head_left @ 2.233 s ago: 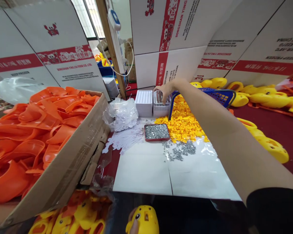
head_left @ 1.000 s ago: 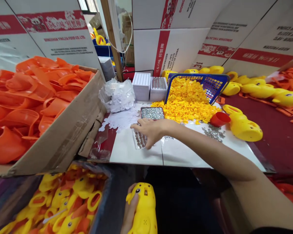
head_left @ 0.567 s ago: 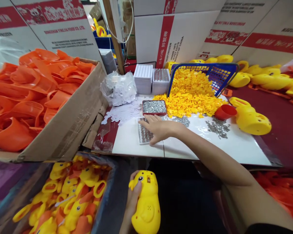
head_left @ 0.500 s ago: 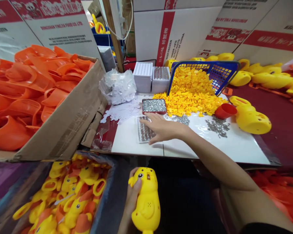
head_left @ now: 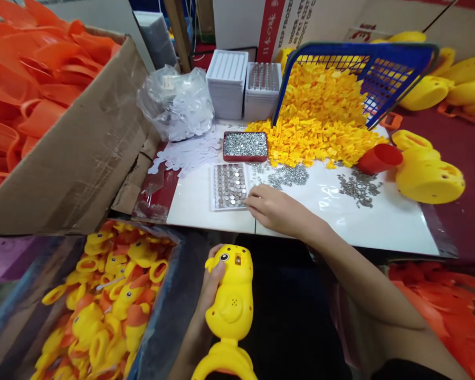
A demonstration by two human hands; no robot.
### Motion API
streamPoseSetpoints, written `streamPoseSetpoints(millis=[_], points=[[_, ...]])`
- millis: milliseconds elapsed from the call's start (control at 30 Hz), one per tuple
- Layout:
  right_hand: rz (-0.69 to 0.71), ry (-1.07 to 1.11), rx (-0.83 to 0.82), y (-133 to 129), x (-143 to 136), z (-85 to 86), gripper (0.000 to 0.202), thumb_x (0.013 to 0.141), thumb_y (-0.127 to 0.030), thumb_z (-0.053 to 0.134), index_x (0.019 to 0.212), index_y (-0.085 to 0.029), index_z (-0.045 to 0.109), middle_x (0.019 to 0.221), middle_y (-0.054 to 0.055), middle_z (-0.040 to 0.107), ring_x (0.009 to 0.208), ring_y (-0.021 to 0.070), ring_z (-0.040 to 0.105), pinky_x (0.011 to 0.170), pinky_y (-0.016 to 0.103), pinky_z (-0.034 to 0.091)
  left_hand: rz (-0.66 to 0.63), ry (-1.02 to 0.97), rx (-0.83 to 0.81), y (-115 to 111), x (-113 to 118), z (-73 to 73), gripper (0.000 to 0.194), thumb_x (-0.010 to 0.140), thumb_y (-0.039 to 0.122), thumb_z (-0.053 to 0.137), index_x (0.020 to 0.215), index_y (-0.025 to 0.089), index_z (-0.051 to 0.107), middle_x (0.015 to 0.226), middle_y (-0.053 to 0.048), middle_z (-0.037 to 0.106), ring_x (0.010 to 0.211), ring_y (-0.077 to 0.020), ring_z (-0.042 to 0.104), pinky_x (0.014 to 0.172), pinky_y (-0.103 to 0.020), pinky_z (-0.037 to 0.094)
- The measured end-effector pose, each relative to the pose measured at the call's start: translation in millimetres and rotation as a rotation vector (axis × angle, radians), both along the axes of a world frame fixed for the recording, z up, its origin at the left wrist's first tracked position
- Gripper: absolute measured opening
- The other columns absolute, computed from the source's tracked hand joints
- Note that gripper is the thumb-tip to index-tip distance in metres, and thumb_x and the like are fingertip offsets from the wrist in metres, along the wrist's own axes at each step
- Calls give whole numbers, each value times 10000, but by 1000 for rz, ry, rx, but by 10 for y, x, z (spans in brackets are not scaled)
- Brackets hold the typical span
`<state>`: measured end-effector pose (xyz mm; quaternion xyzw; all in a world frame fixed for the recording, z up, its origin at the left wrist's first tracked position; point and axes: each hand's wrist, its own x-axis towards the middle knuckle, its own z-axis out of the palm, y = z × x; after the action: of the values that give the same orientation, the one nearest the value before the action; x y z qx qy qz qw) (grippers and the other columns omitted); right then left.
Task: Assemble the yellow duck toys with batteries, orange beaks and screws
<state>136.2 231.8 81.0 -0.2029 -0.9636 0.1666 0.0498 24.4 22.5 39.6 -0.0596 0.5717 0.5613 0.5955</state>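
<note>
My left hand [head_left: 214, 279] is wrapped around a yellow plastic duck toy [head_left: 231, 301], its side turned up. A small rectangular slot shows in its head, with speaker holes in the wing and a ring-shaped handle at the bottom. My right hand [head_left: 275, 208] rests at the right edge of a white tray [head_left: 228, 186] filled with rows of round button batteries. Its fingers are drawn together, and whatever they may pinch is hidden. Behind the tray stands a red box of small metal screws [head_left: 245, 146]. A loose heap of screws [head_left: 288, 176] lies beyond my right fingers.
A blue basket [head_left: 404, 63] spills yellow plastic pieces [head_left: 320, 137] onto the table. Stacked white trays [head_left: 226, 89] and a plastic bag [head_left: 178, 105] stand behind. At right are a red cup [head_left: 380, 158] and another yellow toy [head_left: 429, 171]. A cardboard box [head_left: 75, 132] and a bin of ducks [head_left: 114, 295] flank the left.
My right hand has gone from spread over the battery tray to its right edge, fingers now together. The view has tilted down, showing more of the duck toy in my left hand.
</note>
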Motion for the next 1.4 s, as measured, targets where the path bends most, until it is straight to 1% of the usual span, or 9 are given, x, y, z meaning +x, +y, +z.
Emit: streamPoseSetpoints(millis=[200,333,500,633,900,1100,1233,1333,1400], points=[[-6,-126,46,52,-169,78,228,971,-142,438,936,-133,663,998,154,650,874,240,573,695,340,405,16,23,31,-5,73,30,746,629,628,837,1234,296,555,974,-14,674,738,-196,696,661,-278,589],[11,-132,90,20,-205,103,232,944,-86,435,958,-131,662,972,158,652,861,249,559,685,348,370,-15,63,41,14,76,4,705,629,630,832,1190,297,566,961,-1,671,712,-175,674,685,-286,592],[32,-2,108,-124,-33,13,239,960,-102,419,957,-131,656,934,140,637,870,245,542,735,357,389,-34,100,67,72,72,-23,689,630,617,835,1168,274,574,917,5,661,699,-158,651,704,-281,588],[-29,61,24,-106,55,-82,254,990,-133,405,987,-130,659,1029,146,645,947,244,560,788,348,436,-72,78,38,95,89,-19,708,659,628,820,1214,295,533,958,-12,672,671,-181,671,639,-300,591],[-52,-66,41,45,-115,-6,234,969,-70,433,943,-111,662,983,140,636,930,227,543,714,308,385,-72,64,74,78,105,-37,692,690,609,807,1237,308,510,895,-4,677,613,-179,666,560,-273,560],[-100,-61,58,66,-152,-33,231,963,-87,425,951,-113,654,972,136,615,879,214,529,687,297,375,-25,62,123,100,58,-145,685,659,563,859,1180,253,540,930,-12,700,630,-151,662,626,-269,570],[-110,-127,80,84,-208,16,275,910,-10,407,983,-97,657,982,154,631,884,226,544,667,301,375,-37,49,129,75,35,-157,670,691,550,839,1213,261,534,948,-11,692,653,-157,673,624,-268,568],[-106,-30,-24,5,-170,98,275,926,-20,412,980,-96,670,1012,164,652,924,239,572,719,324,422,-44,49,124,54,27,-162,663,724,566,797,1247,277,510,967,-15,688,656,-168,680,611,-278,568],[-82,142,-279,-118,-88,147,226,982,-115,454,973,-125,680,1015,129,665,937,215,600,781,320,464,-17,58,150,51,24,-181,663,736,562,781,1259,276,493,951,-12,684,658,-163,673,613,-272,564]])
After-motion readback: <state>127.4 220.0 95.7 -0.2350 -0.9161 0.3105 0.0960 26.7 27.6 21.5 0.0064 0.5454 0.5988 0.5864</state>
